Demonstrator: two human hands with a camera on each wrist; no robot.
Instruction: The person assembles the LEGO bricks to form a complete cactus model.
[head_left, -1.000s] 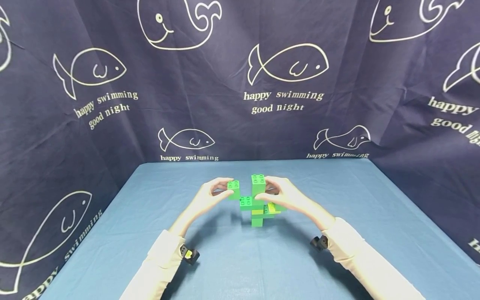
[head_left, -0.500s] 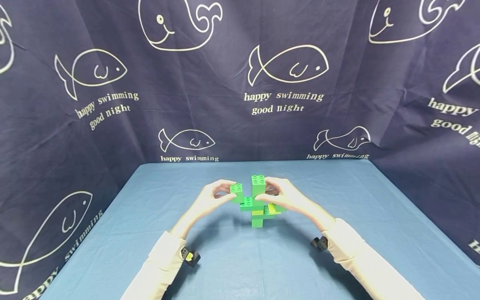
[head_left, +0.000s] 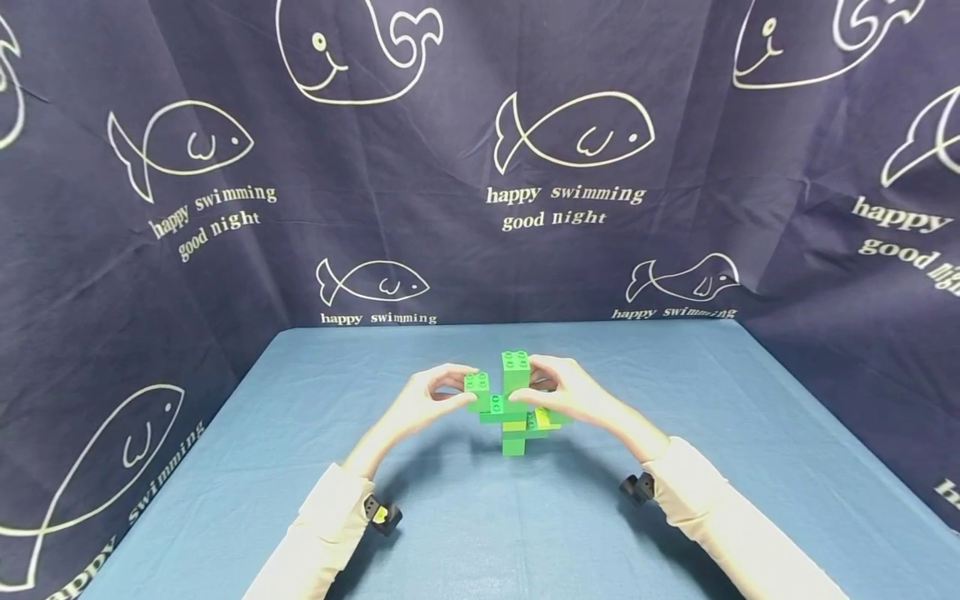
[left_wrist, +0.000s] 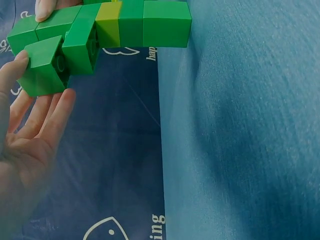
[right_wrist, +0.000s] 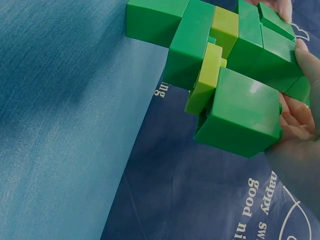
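Note:
My left hand (head_left: 423, 402) pinches a green building block (head_left: 477, 392) between thumb and fingers. That block is at the studded left arm (head_left: 496, 405) of a green and yellow block tower (head_left: 513, 446). In the left wrist view the pinched block (left_wrist: 42, 67) sits slightly tilted against the side brick (left_wrist: 80, 47); whether it is seated on the studs I cannot tell. My right hand (head_left: 573, 390) grips the tower's upper green column (head_left: 516, 375) from the right. On the tower's right side, a yellow brick (right_wrist: 205, 82) carries a large green block (right_wrist: 245, 112).
The tower stands on a blue cloth-covered table (head_left: 525, 533). Behind it hangs a dark blue curtain (head_left: 465, 233) with white fish drawings. A small black camera (head_left: 384, 515) is on the left wrist, another camera (head_left: 637, 487) on the right.
My left hand has brought the green block rightward and down, from beside the tower onto its left arm. The right hand and the tower have stayed in place.

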